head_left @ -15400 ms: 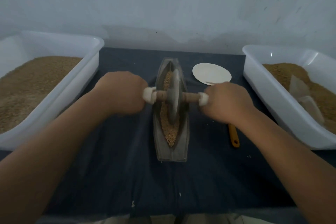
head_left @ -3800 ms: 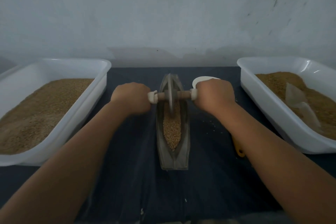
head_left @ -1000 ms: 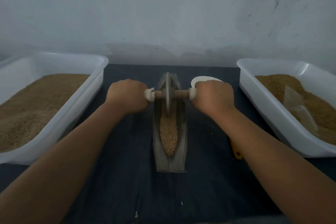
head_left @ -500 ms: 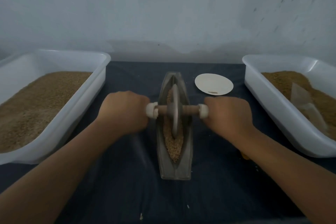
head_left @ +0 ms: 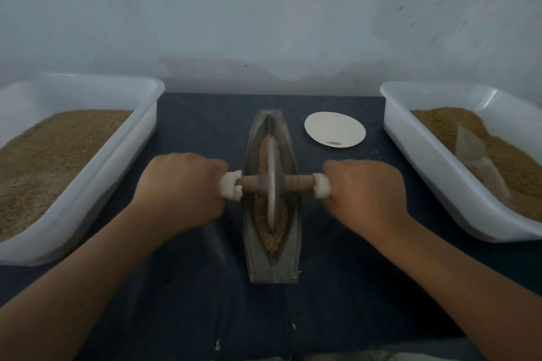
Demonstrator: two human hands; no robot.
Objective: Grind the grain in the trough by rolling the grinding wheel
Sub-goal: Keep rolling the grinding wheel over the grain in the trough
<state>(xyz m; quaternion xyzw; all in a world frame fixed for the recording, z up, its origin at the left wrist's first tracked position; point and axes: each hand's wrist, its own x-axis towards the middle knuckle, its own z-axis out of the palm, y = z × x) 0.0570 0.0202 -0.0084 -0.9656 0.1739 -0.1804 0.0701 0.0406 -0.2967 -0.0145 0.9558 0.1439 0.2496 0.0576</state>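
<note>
A grey boat-shaped trough (head_left: 255, 261) lies lengthwise on the dark cloth in the middle. Brown grain (head_left: 277, 239) fills its groove. The grey grinding wheel (head_left: 272, 184) stands upright in the groove near the trough's middle, on a wooden axle (head_left: 299, 183) with white end wraps. My left hand (head_left: 181, 187) grips the axle's left end. My right hand (head_left: 366, 190) grips the right end. The fingers of both hands are curled under and hidden.
A white tub (head_left: 132, 138) of brown grain stands at the left. A second white tub (head_left: 416, 149) at the right holds grain and a clear scoop (head_left: 481, 161). A round white plate (head_left: 334, 129) lies behind my right hand. A pale wall (head_left: 264, 9) closes the far side.
The wheel rolled from the trough's far end toward me over the last second, and both hands came with it. The plate behind my right hand is uncovered now.
</note>
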